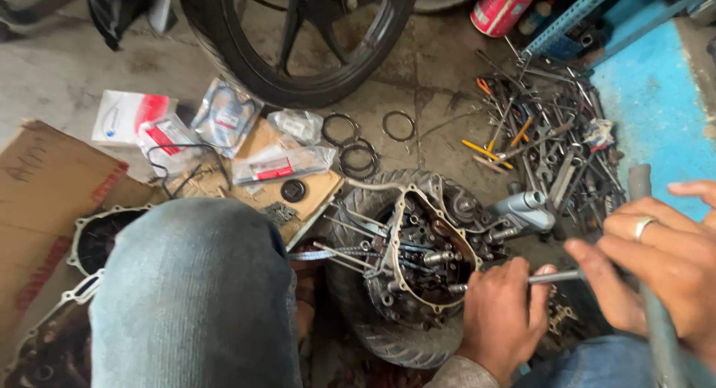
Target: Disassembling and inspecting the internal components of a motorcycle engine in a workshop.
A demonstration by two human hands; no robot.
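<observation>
steel t-wrench (pixel 556 277) gripped by both hands (pixel 501 313) (pixel 656 265) — tip in engine case (pixel 418 246).

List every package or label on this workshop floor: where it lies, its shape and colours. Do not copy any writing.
White and red box: upper left, flat.
Clear plastic bags: centre left, red-and-white labels.
Cardboard sheet: far left, brown, red stripe.
Red can: top right, white label.

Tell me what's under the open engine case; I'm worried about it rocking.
The engine case sits in a tyre lying flat, tread showing around it. Whatever is beneath the tyre is hidden.
</observation>
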